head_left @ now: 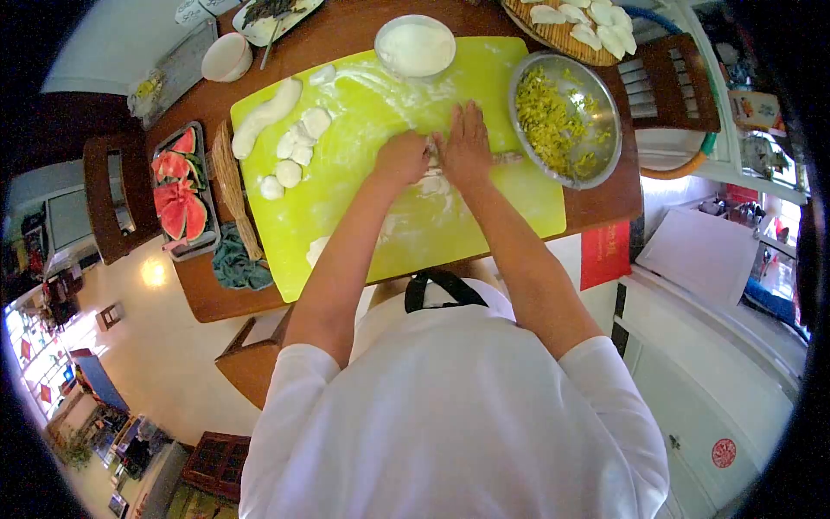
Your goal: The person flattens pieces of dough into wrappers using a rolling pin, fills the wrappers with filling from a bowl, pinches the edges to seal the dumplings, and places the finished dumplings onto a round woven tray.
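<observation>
My left hand point(402, 158) is curled closed at the edge of a small floured piece of dough point(433, 183) on the green mat point(346, 199). Close beside it, my right hand point(468, 149) lies flat with its fingers stretched forward. From under the right palm a floury rolling pin point(508, 158) sticks out to the right. Small dough pieces point(298, 138) and a long dough roll point(265, 116) lie at the mat's left. Another dough piece point(317, 251) is partly hidden by my left forearm. The fingers hide much of the dough between the hands.
A bowl of white flour point(415, 48) stands at the mat's back edge. Right of my hands is a metal bowl of yellow-green filling point(558, 121). A wicker tray point(553, 30) holds white wrappers. Watermelon slices point(180, 208), a cloth point(239, 262) and a white cup point(226, 58) are left.
</observation>
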### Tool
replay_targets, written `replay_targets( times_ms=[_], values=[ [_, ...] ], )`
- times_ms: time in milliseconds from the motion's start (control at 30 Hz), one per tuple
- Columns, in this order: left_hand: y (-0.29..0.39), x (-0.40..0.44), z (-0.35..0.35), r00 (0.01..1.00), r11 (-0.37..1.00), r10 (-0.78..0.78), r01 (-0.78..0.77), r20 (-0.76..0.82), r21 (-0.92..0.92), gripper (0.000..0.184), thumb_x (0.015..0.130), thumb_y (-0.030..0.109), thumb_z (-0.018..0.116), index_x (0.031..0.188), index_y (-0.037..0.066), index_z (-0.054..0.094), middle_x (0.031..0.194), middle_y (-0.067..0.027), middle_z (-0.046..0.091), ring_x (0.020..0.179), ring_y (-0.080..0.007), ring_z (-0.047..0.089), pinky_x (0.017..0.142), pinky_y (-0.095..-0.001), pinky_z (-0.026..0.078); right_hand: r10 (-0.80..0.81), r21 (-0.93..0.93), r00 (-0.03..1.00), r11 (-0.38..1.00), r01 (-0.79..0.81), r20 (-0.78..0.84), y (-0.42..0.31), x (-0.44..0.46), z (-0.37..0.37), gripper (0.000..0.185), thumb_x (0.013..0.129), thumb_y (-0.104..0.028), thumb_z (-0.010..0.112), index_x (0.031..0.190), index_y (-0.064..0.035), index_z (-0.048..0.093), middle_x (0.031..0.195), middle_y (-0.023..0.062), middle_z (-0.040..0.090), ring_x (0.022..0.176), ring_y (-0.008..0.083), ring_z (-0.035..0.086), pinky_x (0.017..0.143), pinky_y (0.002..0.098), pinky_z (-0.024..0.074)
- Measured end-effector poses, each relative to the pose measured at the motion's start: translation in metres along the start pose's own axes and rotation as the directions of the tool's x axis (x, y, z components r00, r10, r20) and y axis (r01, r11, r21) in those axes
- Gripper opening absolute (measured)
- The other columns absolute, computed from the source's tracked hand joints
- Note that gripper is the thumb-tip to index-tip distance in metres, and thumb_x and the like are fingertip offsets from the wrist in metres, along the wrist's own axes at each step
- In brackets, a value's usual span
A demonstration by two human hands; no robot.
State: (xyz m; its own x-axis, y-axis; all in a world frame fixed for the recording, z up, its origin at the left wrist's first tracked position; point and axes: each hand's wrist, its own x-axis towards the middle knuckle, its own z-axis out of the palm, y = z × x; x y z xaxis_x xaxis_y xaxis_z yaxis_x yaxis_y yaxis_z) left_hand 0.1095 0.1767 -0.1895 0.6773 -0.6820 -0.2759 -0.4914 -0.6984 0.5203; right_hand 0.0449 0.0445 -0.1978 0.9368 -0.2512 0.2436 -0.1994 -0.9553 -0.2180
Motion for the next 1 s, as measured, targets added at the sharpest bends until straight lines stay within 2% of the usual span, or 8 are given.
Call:
replay_targets(
  times_ms=[167, 200, 300, 367, 600, 767, 867, 1000],
  values=[
    [0.011, -0.02, -0.012, 0.994, 0.993, 0.101, -0.099, 0.027, -0.068, 0.021, 0.072, 0.011, 0.059, 0.091, 0.003, 0.062, 0.093, -0.0203, 0.061, 0.092, -0.0347, 0.059, 0.076, -0.0431, 0.049, -0.018, 0.052, 0.979, 0.999, 0.007, 0.203, 0.01, -0.053, -0.027, 0.065, 0.084, -0.03, 0.055, 0.135, 0.0033, 0.031, 0.141, 0.0254, 0.026, 0.129, 0.0411, 0.028, 0.105, 0.0491, 0.0251],
    [0.018, -0.027, -0.009, 0.998, 0.997, -0.05, 0.048, -0.025, -0.059, 0.024, 0.071, 0.012, 0.06, 0.094, 0.003, 0.061, 0.093, -0.0201, 0.061, 0.092, -0.0348, 0.059, 0.076, -0.0431, 0.049, -0.033, 0.05, 0.955, 0.999, 0.019, 0.294, 0.011, -0.071, -0.037, 0.064, 0.085, -0.03, 0.054, 0.135, 0.0031, 0.031, 0.141, 0.0253, 0.026, 0.129, 0.0411, 0.027, 0.105, 0.049, 0.0242],
    [0.022, -0.045, 0.007, 0.952, 0.975, -0.223, 0.216, -0.208, -0.06, 0.032, 0.07, 0.013, 0.062, 0.1, 0.003, 0.057, 0.093, -0.0181, 0.061, 0.09, -0.0347, 0.06, 0.076, -0.0427, 0.049, -0.089, 0.02, 0.959, 0.996, 0.086, 0.269, 0.011, -0.093, -0.053, 0.063, 0.085, -0.03, 0.053, 0.134, 0.0033, 0.032, 0.14, 0.0252, 0.027, 0.13, 0.041, 0.026, 0.106, 0.0485, 0.0226],
    [0.03, -0.05, -0.003, 0.972, 0.972, -0.234, 0.232, -0.033, -0.046, 0.027, 0.07, 0.014, 0.062, 0.094, 0.002, 0.059, 0.093, -0.0178, 0.061, 0.089, -0.0343, 0.06, 0.076, -0.0425, 0.05, -0.088, 0.049, 0.975, 0.996, 0.08, 0.203, 0.01, -0.073, -0.035, 0.062, 0.086, -0.031, 0.052, 0.134, 0.0034, 0.032, 0.14, 0.0246, 0.027, 0.13, 0.041, 0.026, 0.106, 0.0485, 0.0228],
    [0.016, -0.016, -0.004, 0.999, 0.995, 0.015, -0.01, -0.052, 0.102, 0.017, 0.072, 0.012, 0.061, 0.086, 0.002, 0.062, 0.092, -0.0175, 0.061, 0.09, -0.0332, 0.061, 0.076, -0.0422, 0.05, -0.047, 0.013, 0.983, 0.999, 0.046, 0.18, 0.005, -0.045, -0.022, 0.064, 0.084, -0.032, 0.053, 0.133, 0.0053, 0.032, 0.139, 0.0262, 0.028, 0.129, 0.0406, 0.027, 0.105, 0.0494, 0.0245],
    [0.02, -0.043, 0.013, 0.94, 0.959, -0.281, 0.27, -0.195, -0.082, 0.015, 0.073, 0.011, 0.06, 0.085, 0.002, 0.062, 0.092, -0.0186, 0.061, 0.09, -0.0328, 0.061, 0.076, -0.0418, 0.05, -0.116, 0.016, 0.966, 0.993, 0.115, 0.229, 0.015, -0.105, -0.058, 0.067, 0.083, -0.031, 0.056, 0.132, 0.007, 0.032, 0.138, 0.0265, 0.029, 0.128, 0.0407, 0.028, 0.105, 0.0496, 0.0248],
    [0.033, -0.058, -0.012, 0.967, 0.968, -0.251, 0.252, 0.032, -0.016, 0.017, 0.073, 0.013, 0.061, 0.085, 0.001, 0.062, 0.092, -0.0187, 0.061, 0.09, -0.0326, 0.061, 0.075, -0.0415, 0.05, -0.055, 0.017, 0.961, 0.998, 0.053, 0.269, 0.006, -0.073, -0.046, 0.066, 0.083, -0.031, 0.056, 0.132, 0.0061, 0.032, 0.138, 0.0261, 0.029, 0.128, 0.0404, 0.029, 0.105, 0.0492, 0.025],
    [0.027, -0.029, -0.01, 0.973, 0.972, -0.232, 0.233, -0.011, 0.017, 0.02, 0.073, 0.016, 0.062, 0.088, 0.002, 0.062, 0.091, -0.0183, 0.061, 0.09, -0.0321, 0.061, 0.075, -0.0418, 0.05, -0.019, 0.027, 0.994, 1.0, 0.016, 0.112, 0.001, -0.024, -0.017, 0.067, 0.082, -0.032, 0.057, 0.132, 0.0059, 0.033, 0.139, 0.0262, 0.029, 0.129, 0.0402, 0.028, 0.106, 0.0489, 0.0232]
  ],
)
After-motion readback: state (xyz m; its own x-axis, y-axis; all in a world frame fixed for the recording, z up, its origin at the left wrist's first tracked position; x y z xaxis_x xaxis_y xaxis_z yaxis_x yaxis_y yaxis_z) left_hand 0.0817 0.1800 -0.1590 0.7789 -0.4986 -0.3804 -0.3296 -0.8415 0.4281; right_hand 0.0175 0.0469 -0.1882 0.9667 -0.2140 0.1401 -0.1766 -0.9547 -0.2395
